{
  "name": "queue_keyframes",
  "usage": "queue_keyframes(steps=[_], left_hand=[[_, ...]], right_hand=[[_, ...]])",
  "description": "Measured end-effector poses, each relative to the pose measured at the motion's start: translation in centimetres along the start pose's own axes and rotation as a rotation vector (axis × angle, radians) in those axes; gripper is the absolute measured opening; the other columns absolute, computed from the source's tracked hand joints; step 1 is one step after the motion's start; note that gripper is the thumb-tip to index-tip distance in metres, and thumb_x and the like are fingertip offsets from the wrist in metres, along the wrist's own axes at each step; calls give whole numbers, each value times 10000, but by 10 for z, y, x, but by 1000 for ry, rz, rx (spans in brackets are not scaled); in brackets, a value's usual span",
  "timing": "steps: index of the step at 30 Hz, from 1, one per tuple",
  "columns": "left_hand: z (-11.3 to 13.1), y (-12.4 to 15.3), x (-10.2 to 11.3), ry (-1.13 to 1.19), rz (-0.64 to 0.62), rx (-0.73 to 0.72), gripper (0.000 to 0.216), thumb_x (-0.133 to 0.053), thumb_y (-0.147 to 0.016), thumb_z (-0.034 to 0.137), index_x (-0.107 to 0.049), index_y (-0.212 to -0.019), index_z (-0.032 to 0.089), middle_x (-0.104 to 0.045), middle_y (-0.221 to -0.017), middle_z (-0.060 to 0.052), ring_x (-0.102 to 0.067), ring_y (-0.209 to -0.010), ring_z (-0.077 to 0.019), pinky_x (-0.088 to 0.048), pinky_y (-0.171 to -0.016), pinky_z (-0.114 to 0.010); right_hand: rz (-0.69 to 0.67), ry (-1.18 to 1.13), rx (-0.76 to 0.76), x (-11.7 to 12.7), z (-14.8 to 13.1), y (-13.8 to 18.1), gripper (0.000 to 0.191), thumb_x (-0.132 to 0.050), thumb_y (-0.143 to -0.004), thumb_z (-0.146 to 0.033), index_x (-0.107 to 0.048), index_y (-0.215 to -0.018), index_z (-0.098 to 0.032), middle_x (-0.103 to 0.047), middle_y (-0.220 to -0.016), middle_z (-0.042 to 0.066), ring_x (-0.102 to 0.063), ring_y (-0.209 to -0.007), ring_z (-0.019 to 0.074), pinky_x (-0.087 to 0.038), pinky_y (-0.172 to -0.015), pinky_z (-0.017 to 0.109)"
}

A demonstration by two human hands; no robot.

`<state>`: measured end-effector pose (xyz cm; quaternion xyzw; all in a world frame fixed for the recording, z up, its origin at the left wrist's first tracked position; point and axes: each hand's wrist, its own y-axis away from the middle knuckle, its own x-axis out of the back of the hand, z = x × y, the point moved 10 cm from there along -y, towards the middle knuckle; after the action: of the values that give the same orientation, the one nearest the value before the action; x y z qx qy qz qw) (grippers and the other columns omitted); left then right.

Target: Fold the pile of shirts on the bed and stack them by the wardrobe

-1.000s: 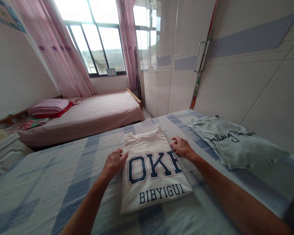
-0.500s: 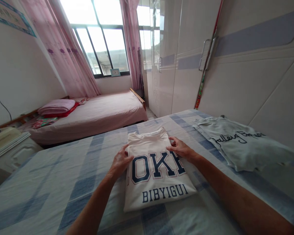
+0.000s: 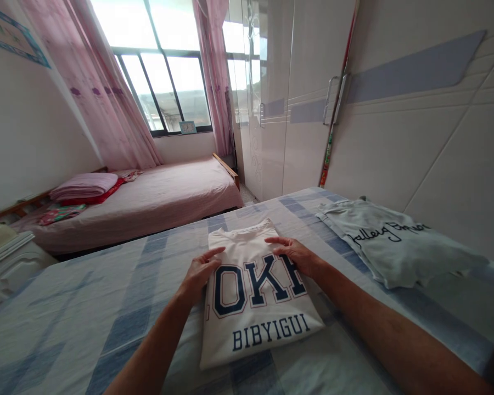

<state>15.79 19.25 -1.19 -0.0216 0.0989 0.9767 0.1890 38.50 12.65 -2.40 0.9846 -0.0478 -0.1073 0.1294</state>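
Observation:
A white T-shirt [image 3: 267, 332] with dark blue lettering lies folded into a rough rectangle on the bed [image 3: 119, 307], its collar at the far end. My left hand [image 3: 201, 269] rests at the shirt's upper left edge, fingers stretched out over the cloth. On the opposite side, my right hand [image 3: 292, 253] reaches over the upper right edge, its fingers extended and apart across the fabric below the collar. Neither hand grips the cloth. To the right lies a pale grey-green garment [image 3: 395, 241] with black script, loosely spread and wrinkled.
A second bed [image 3: 177, 192] with a pink sheet stands under the window, with folded bedding [image 3: 84, 186] on its left end. Tall glossy wardrobes [image 3: 308, 66] line the right side. A white cabinet [image 3: 16, 269] stands at the left.
Both hands have let go of the shirt's side edges and moved inward over its top, fingers now stretched out. The view has shifted slightly to the right.

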Motion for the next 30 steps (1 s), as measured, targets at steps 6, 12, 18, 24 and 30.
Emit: queue_keyframes(steps=[6,12,18,24,30], left_hand=[[96,-18,-6,96,23,-241,619,-786,-517,205,-669,-1121,134,-716,-723,-18,-600,-576,-105,-469,-553,-202],[169,8,-24,120,-39,-522,435,-789,-576,240,-729,-1000,165,-724,-808,-17,-600,-695,-99,-461,-657,-196],[34,35,-26,33,-98,-112,640,-780,-640,408,-627,-1208,158,-709,-898,-60,-616,-750,-132,-461,-650,-213],[-10,47,-8,-457,33,-115,526,-615,-749,401,-633,-1192,119,-664,-847,-70,-611,-693,-166,-485,-641,-279],[64,62,-47,-1101,209,-620,378,-471,-868,262,-623,-1209,206,-527,-1320,-117,-508,-1197,-270,-391,-1032,-433]], right_hand=[[43,-48,387,9,-97,5,404,-683,-629,-152,-662,-1031,-192,-699,-730,-24,-617,-613,108,-500,-581,229],[50,132,686,20,-170,53,306,-730,-652,-220,-719,-958,-218,-701,-821,-26,-596,-738,115,-458,-741,265],[42,339,299,45,-51,86,339,-665,-730,-336,-713,-1039,-205,-693,-974,20,-586,-843,157,-437,-763,279],[169,627,134,62,-2,98,437,-572,-754,-358,-662,-1151,-197,-674,-1102,65,-601,-961,239,-449,-846,369],[296,1232,600,0,-70,93,489,-469,-888,-413,-520,-1336,-225,-425,-1457,93,-338,-1351,266,-245,-1089,444]])
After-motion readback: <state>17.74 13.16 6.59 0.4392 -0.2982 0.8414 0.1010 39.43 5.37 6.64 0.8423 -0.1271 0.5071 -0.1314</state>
